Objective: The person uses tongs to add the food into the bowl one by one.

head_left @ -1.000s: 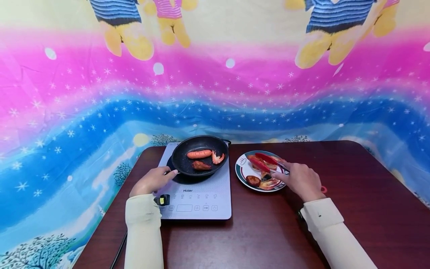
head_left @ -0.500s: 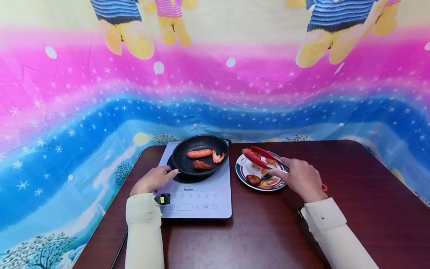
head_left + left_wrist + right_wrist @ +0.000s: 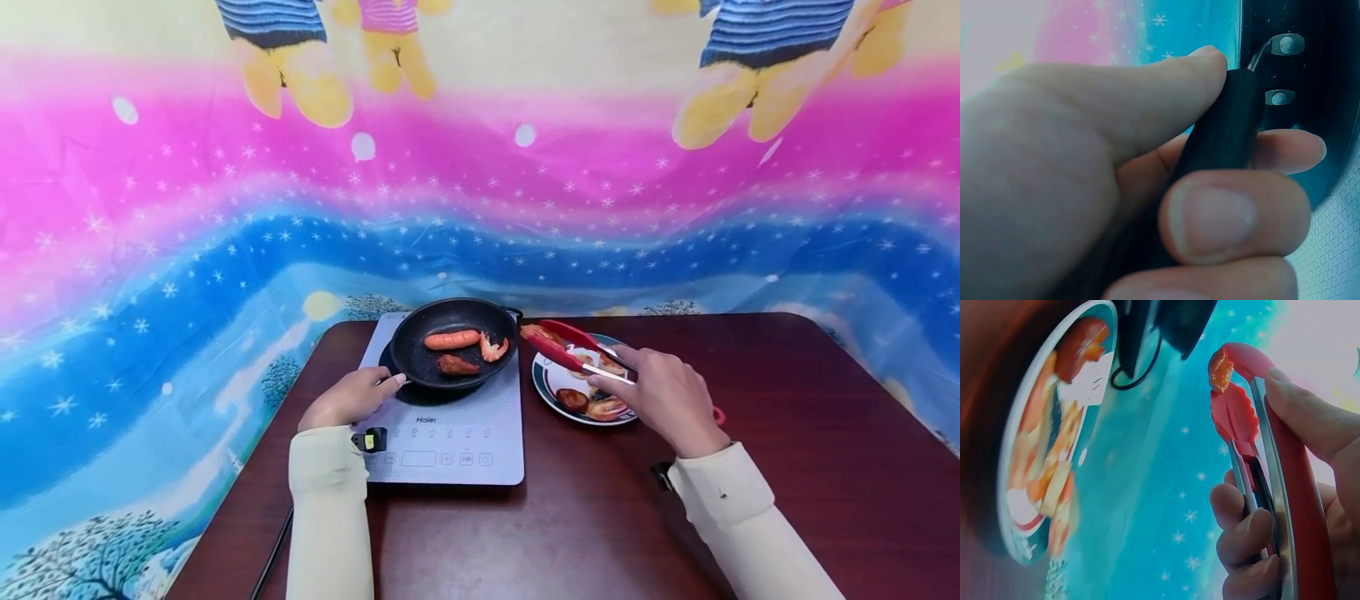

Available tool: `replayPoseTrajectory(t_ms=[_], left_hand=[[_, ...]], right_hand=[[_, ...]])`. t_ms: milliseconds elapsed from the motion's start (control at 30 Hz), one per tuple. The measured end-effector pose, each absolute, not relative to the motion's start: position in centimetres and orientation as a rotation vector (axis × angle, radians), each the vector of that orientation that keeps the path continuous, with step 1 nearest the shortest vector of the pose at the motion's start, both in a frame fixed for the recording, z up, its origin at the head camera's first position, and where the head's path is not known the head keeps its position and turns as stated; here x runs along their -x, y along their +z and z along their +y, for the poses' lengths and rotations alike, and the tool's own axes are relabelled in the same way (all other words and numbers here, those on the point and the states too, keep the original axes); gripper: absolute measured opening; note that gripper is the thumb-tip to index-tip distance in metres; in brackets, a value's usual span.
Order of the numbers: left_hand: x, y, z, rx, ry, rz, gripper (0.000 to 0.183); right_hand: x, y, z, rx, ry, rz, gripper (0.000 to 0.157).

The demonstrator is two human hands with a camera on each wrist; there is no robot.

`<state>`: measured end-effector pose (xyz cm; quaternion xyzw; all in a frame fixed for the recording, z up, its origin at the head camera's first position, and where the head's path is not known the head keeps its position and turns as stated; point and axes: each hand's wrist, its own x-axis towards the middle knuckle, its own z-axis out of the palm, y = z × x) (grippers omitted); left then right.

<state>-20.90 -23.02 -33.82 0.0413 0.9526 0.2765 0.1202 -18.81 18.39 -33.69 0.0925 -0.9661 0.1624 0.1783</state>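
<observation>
The left hand (image 3: 352,398) grips the handle (image 3: 1219,134) of the frying pan (image 3: 416,358) over the white cooker (image 3: 480,417); the right hand (image 3: 671,400) grasps red tongs (image 3: 561,356), whose tips pinch a browned food piece (image 3: 1220,370) near the pan and the plate (image 3: 547,387)

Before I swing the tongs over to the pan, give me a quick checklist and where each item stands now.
1. Left grip on the pan handle: ok, fingers wrapped round it.
2. Right grip on the tongs: ok, fingers and thumb close round them.
3. Food piece secured: ok, pinched between the red tips, though how firmly doesn't show.
4. Piece clear of the plate: ok, a gap shows in the right wrist view.
5. Room in the pan: ok, bare surface left of the sausage.
6. Cooker heating: cannot tell, no reading is legible.
</observation>
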Motion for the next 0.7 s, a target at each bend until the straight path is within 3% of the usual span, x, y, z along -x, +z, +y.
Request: replayPoseTrajectory(t_ms=[300,700], left_hand=[[21.2,-34.0,-22.8,-0.119,0.799,2.787,0.042],[21.0,-34.0,-23.2,-0.1,0.805,2.795,0.042]], right_hand=[[20.5,-32.2,14.5,-0.352,0.469,-2.8,0.08],[23.5,-31.2,9.4,-0.515,0.311,-2.921,0.065]])
